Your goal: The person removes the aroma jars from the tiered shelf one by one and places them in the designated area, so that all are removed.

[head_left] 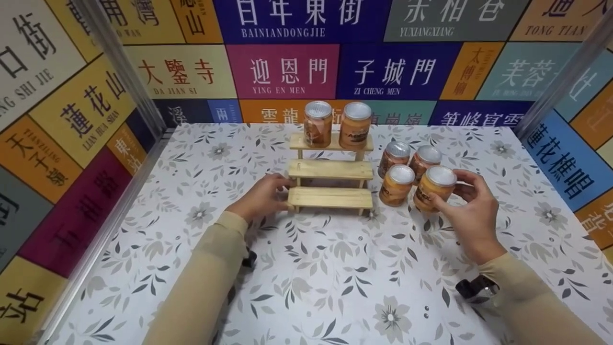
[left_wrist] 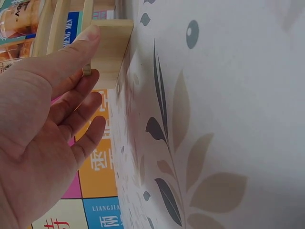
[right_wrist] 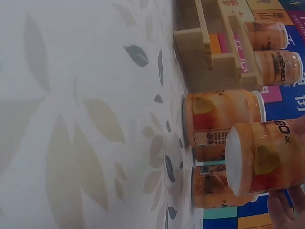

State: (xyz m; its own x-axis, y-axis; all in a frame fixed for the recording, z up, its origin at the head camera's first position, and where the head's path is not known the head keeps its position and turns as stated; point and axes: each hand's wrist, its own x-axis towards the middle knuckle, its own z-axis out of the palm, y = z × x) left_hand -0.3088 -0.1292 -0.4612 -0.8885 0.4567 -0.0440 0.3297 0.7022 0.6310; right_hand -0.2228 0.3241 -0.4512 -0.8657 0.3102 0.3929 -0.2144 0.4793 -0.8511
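Evidently the left hand (head_left: 263, 195) pinches the left end of the lowest step of a wooden stand (head_left: 330, 197), its thumb and fingertips shown plainly only by the left wrist view. The right hand (head_left: 474, 206) grips a silver-lidded jar (head_left: 433, 187) to the right of the stand; the head view hides this jar's underside, while the right wrist view reveals its pale base (right_wrist: 233, 160) raised off the worktop (head_left: 297, 268) but cuts off most of the hand. Close beside it stand three other jars (head_left: 396, 187), one largely hidden in that wrist view. Two more jars (head_left: 355, 125) occupy the top step, cropped in the left wrist view. Some small lettering on the sign-covered wall (head_left: 282, 72) is illegible.
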